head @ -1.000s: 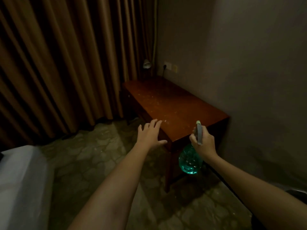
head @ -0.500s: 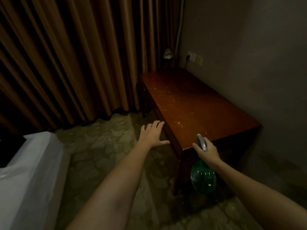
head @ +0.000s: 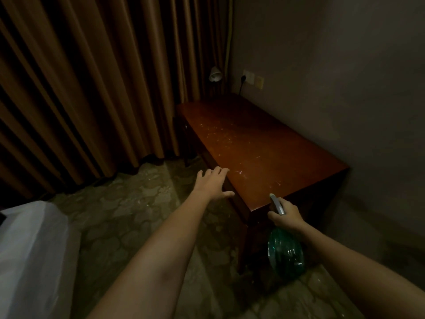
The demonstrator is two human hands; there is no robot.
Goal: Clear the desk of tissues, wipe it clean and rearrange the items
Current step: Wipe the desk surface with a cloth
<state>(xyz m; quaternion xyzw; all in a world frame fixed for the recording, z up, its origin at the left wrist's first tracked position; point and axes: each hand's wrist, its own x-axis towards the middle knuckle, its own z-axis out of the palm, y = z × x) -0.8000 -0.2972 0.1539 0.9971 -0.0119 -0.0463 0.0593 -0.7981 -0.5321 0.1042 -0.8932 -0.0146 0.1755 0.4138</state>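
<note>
Right hand [head: 286, 215] grips the green plastic spray bottle [head: 285, 254], left hand [head: 212, 184] open, both nearer the speckled reddish wooden tabletop [head: 264, 146] now, so spraying's probably next.

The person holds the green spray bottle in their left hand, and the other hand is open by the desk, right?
Not quite. The head view shows the green spray bottle gripped in the right hand; it is the left hand that is open by the desk.

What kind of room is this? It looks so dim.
Probably a hotel room or bedroom. A wooden desk stands against the wall, floor-length brown curtains hang beside it, and what looks like a white-sheeted bed corner shows at lower left.
</note>
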